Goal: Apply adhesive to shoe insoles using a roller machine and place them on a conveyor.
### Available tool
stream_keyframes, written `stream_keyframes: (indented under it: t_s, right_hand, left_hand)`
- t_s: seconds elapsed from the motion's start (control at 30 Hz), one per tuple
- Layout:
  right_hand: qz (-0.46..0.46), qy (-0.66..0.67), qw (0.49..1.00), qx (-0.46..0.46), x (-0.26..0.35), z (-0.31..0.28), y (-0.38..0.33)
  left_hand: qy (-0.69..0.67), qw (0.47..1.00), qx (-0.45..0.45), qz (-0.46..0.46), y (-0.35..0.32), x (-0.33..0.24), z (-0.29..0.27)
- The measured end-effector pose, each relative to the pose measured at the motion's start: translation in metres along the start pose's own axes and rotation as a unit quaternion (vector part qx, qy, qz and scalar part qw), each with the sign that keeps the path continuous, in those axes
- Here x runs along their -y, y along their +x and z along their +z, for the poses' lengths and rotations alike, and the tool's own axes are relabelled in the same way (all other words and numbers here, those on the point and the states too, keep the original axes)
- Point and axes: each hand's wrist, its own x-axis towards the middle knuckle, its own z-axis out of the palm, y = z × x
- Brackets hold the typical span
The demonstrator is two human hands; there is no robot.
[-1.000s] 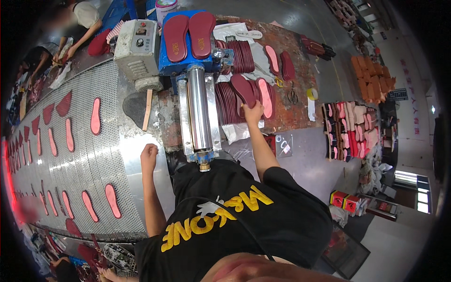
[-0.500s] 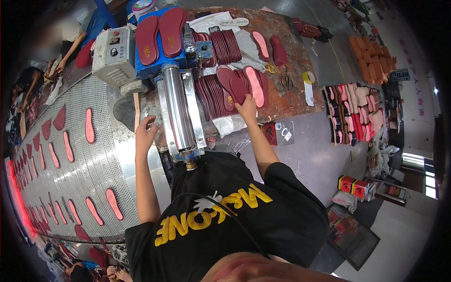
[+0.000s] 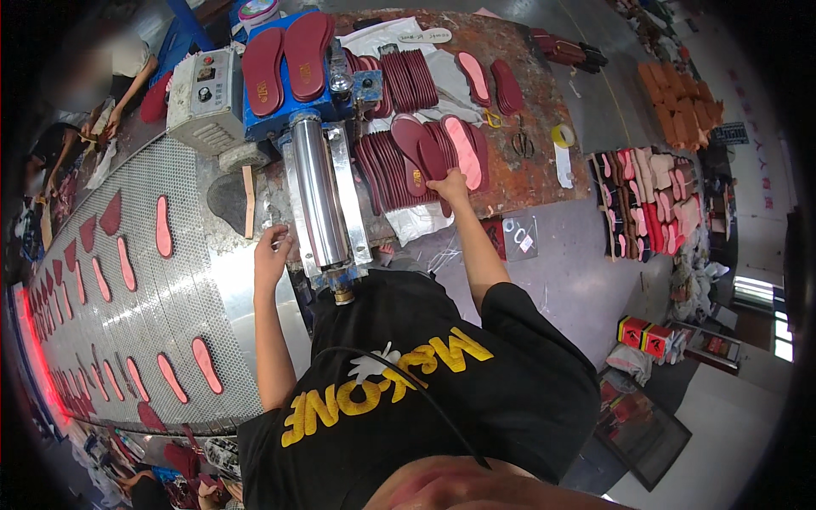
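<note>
Both arms are stretched out ahead. The left hand sits lower and closer in, fingers curled over, wrist bent back a bit. The right hand reaches further out on a straighter arm (palm down, can't see the fingertips clearly), knuckles up.

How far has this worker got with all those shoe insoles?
Done: many pink insoles already lie spread on the perforated belt. In hand: the right hand grips a dark red insole on the bench stack, and the left hand rests beside the roller machine. Left: rows of dark red insoles still wait.
</note>
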Motion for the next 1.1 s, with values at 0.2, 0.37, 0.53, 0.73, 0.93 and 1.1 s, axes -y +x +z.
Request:
stream_keyframes:
  t_s: [0.2,0.37,0.53,0.73,0.93,1.1]
  right_hand:
    - [-0.106,0.061,0.992,-0.014,0.002,-0.018,-0.035]
    - [-0.332,0.134,0.934,0.024,0.044,-0.069,-0.071]
    - [-0.557,-0.033,0.83,0.023,0.141,-0.08,-0.097]
    - [-0.572,-0.061,0.816,0.064,0.151,-0.068,-0.11]
    - [-0.372,-0.038,0.919,0.123,0.044,-0.044,-0.08]
    - [-0.279,-0.116,0.912,0.276,-0.068,0.025,-0.08]
  left_hand:
    - [0.022,0.999,0.016,-0.038,-0.014,0.004,-0.008]
    - [0.042,0.998,0.04,-0.006,-0.012,-0.024,-0.028]
    - [0.114,0.983,0.11,0.094,0.028,-0.084,-0.038]
    - [0.204,0.942,0.198,0.176,0.036,-0.123,-0.035]
    - [0.325,0.913,0.044,0.243,0.027,-0.109,-0.055]
    - [0.388,0.898,-0.024,0.205,0.027,-0.061,-0.09]
